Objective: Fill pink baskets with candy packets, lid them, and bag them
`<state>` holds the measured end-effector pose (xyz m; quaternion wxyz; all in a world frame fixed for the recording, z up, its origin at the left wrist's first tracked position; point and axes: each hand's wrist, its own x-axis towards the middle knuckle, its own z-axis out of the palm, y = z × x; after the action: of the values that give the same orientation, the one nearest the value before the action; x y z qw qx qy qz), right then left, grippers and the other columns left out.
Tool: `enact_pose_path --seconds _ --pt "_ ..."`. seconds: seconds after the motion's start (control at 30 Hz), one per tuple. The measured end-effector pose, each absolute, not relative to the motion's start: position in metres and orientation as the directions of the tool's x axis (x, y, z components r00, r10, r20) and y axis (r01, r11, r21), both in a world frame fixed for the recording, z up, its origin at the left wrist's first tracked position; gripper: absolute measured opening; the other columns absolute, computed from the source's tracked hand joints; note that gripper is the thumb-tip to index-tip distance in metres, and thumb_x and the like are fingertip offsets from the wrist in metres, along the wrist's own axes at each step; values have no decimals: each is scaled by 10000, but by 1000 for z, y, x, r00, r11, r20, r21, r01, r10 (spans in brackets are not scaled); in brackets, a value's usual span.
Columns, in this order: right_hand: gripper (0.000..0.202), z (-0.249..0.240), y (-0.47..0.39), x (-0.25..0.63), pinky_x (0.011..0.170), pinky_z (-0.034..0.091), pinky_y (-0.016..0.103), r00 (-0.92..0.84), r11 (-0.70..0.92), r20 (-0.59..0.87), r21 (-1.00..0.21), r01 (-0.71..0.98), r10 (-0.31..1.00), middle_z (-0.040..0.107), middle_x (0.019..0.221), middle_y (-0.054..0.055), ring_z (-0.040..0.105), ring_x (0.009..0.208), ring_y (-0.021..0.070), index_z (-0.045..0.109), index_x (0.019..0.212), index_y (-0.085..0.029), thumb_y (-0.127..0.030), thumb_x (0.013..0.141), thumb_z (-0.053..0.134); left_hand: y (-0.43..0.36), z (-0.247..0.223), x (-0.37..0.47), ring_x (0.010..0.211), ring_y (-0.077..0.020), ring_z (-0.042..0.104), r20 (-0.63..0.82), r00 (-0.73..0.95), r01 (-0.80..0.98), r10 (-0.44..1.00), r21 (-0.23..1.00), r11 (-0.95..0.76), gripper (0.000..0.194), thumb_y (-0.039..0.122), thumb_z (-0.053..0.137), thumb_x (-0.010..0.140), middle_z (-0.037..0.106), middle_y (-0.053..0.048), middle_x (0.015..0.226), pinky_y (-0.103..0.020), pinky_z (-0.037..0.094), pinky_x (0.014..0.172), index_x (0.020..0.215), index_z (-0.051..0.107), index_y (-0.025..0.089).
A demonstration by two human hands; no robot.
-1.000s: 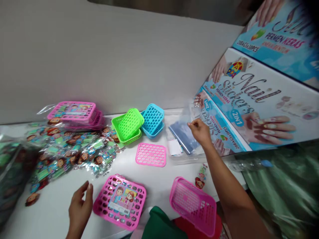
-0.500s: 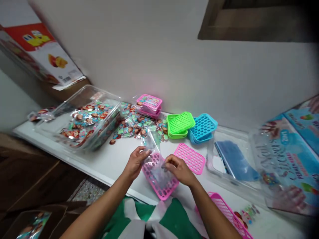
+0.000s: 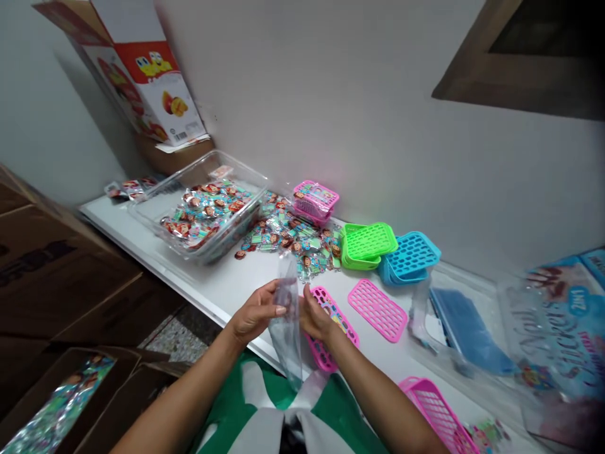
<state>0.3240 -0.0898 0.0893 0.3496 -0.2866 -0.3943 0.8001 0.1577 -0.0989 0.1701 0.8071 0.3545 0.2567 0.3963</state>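
A clear plastic bag (image 3: 286,328) hangs upright between my hands, over the table's front edge. My left hand (image 3: 258,310) pinches its left side, thumb in front. On the bag's other side, my right hand (image 3: 314,315) holds it with the thumb raised; its fingertips are partly hidden by the film. Just behind my right hand lies a pink basket (image 3: 347,328) with a colourful printed insert on top, partly covered by the hand and wrist. A pink perforated lid (image 3: 378,310) rests flat to the right.
Small printed packets (image 3: 283,236) are heaped near a clear tub (image 3: 198,255) of similar packets. Green baskets (image 3: 362,252), blue baskets (image 3: 409,261) and a bagged pink basket (image 3: 316,202) line the wall. Blue plastic sleeves (image 3: 470,331) lie in a clear tray at right. Cartons (image 3: 61,271) stand at left.
The bag has been lifted off the pink basket and turned upright between my hands. The basket's printed top now shows. My view has shifted left.
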Motion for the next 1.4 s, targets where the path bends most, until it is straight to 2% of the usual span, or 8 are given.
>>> enact_pose_path --seconds 0.2,0.47,0.7,0.87,0.97,1.13,1.23,1.4 --pt "499 94 -75 305 749 479 356 -610 -498 -168 -756 -424 775 676 842 50 629 800 215 632 959 -203 -659 775 542 -102 176 124 825 -249 663 -85 542 -455 836 807 377 415 176 739 682 665 -101 1011 -402 531 695 1025 507 202" --pt "238 104 -32 326 868 438 357 -456 -334 -145 -869 -365 878 667 809 -5 631 831 189 592 803 -212 -278 649 760 -95 146 65 616 -82 554 -353 81 -312 932 879 360 482 189 835 560 550 40 709 -236 514 599 987 612 169" --pt "248 87 -7 332 840 417 306 -372 -214 -182 -976 -46 910 651 772 -5 577 777 146 661 753 -178 -376 641 758 -102 123 43 661 -113 612 -446 28 -361 895 830 425 340 317 818 607 658 -39 817 -233 509 574 842 654 135" --pt "429 80 20 327 822 444 336 -393 -125 -224 -957 263 892 667 822 49 599 808 181 659 822 -145 -559 803 548 -99 107 37 638 -130 645 -546 -99 -384 832 792 474 335 274 870 520 704 -84 766 -225 515 602 721 676 88" --pt "401 88 67 319 875 431 363 -294 81 -150 -759 646 944 654 1016 89 576 972 229 667 1004 -164 -487 875 467 -95 102 33 583 -103 621 -569 -142 -436 810 771 465 329 257 885 490 679 -42 650 -197 502 577 674 667 93" --pt "383 103 180 308 1043 249 490 -159 163 63 -59 985 985 278 1510 120 269 1336 356 603 1220 -225 -357 877 497 -91 105 20 557 -85 598 -612 -190 -510 768 730 455 338 228 896 461 641 6 611 -197 519 585 658 646 114" --pt "532 104 234 305 1052 231 504 -127 123 52 75 990 991 178 1546 146 207 1366 371 463 1365 -152 -340 867 485 -89 103 8 539 -94 595 -659 -174 -542 731 684 488 342 229 894 470 635 2 597 -192 511 550 660 632 119" --pt "549 88 244 303 1041 260 476 -178 163 99 145 976 979 268 1510 180 289 1332 332 336 1425 -42 -197 899 347 -78 96 -16 626 -134 647 -683 -220 -568 697 670 478 294 179 857 542 690 -28 711 -231 540 604 733 638 133"
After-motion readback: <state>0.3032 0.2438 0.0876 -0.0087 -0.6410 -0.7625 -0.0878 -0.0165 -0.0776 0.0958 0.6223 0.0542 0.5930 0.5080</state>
